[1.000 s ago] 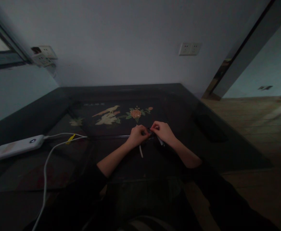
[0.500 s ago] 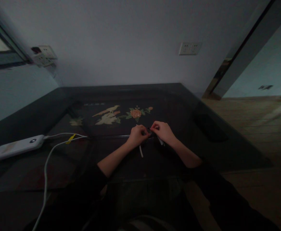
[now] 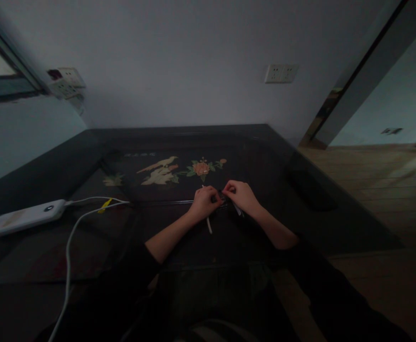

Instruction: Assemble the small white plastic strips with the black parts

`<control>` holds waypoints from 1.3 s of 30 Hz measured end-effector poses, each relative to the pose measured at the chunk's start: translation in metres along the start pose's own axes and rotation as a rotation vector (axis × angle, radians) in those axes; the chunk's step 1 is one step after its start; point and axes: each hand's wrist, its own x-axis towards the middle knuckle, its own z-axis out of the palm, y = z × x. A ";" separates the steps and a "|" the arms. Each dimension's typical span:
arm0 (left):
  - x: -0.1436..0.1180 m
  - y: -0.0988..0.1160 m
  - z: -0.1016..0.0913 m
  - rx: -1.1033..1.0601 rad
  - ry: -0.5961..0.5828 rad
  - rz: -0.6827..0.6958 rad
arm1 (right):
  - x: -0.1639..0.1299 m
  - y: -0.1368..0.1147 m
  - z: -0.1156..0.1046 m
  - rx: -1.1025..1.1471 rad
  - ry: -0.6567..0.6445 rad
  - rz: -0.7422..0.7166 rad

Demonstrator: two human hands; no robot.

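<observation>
My left hand [image 3: 205,199] is closed in a pinch over the dark tabletop [image 3: 186,242]. Facing it, my right hand [image 3: 240,194] also has thumb and fingers pressed together. Between the fingertips is something small and dark, too dim to name. A thin white strip [image 3: 209,225] sticks out below my left hand, and its other end shows just above the knuckles. Under my right hand lies a second short whitish piece [image 3: 238,209], partly covered by the palm.
A white power bank [image 3: 26,217] with a white cable [image 3: 68,251] and a yellow tag [image 3: 104,205] lies at the left. A dark flat object [image 3: 311,190] rests at the right. Birds and a flower [image 3: 201,168] decorate the tabletop. Wall sockets [image 3: 281,73] are behind.
Almost nothing differs. Both hands hold nearly the same place, with only a slight shift at the fingertips; the strips and power bank stay put.
</observation>
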 end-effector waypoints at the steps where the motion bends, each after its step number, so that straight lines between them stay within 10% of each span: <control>1: 0.000 0.001 0.000 0.001 -0.004 -0.004 | 0.000 0.000 0.000 -0.002 -0.003 0.000; 39: -0.011 0.003 -0.029 0.170 -0.057 0.107 | 0.001 0.004 -0.001 -0.009 0.025 -0.018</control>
